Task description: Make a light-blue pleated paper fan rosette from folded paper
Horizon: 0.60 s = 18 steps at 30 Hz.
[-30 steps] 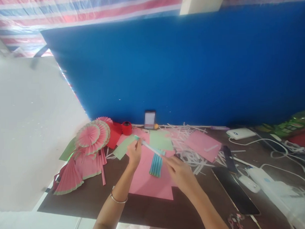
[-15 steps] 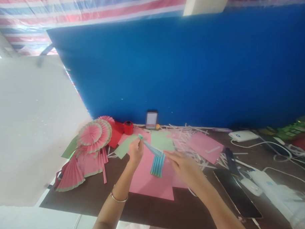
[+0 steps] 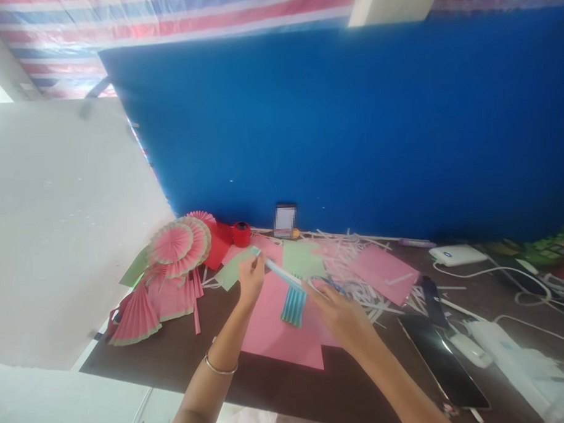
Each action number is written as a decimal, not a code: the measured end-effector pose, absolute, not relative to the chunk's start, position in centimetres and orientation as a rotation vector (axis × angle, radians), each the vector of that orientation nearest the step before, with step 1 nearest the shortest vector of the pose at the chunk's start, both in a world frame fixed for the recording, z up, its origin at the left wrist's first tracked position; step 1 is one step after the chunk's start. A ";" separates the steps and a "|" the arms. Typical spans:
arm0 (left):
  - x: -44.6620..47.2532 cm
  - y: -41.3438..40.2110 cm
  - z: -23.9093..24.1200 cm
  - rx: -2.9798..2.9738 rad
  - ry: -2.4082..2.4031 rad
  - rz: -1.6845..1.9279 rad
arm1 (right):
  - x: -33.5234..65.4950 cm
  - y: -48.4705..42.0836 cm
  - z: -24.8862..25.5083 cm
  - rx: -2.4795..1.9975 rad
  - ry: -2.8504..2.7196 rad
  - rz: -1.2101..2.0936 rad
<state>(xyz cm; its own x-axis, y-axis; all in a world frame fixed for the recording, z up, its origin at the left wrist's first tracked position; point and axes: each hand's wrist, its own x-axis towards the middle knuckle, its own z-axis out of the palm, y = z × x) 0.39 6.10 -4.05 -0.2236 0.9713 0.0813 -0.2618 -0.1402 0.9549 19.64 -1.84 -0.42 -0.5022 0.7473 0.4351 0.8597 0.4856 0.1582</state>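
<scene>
My left hand (image 3: 251, 280) pinches the far end of a folded blue-green paper strip (image 3: 278, 271) held above the table. My right hand (image 3: 341, 312) is closed on the strip's near end, where a pleated blue-green section (image 3: 293, 305) hangs down. A blue loop shows by my right fingers; I cannot make out what it is. Under both hands lies a large pink paper sheet (image 3: 277, 338). A thin bangle sits on my left wrist.
Pink pleated paper fans (image 3: 174, 246) pile up at the left, beside a red tape roll (image 3: 241, 234). White paper trimmings (image 3: 359, 289) and pink and green sheets litter the dark table (image 3: 176, 360). A black phone (image 3: 442, 366), a white power bank (image 3: 457, 255) and cables lie right. A blue board (image 3: 353, 129) backs the table.
My right hand has shifted slightly left and up along the strip. My left hand keeps its pinch. The view has drifted a little to the left.
</scene>
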 end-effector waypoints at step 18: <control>0.8 5.6 -3.3 0.740 0.984 1.514 | 20.0 -2.0 -1.8 -1.358 -2.420 -0.445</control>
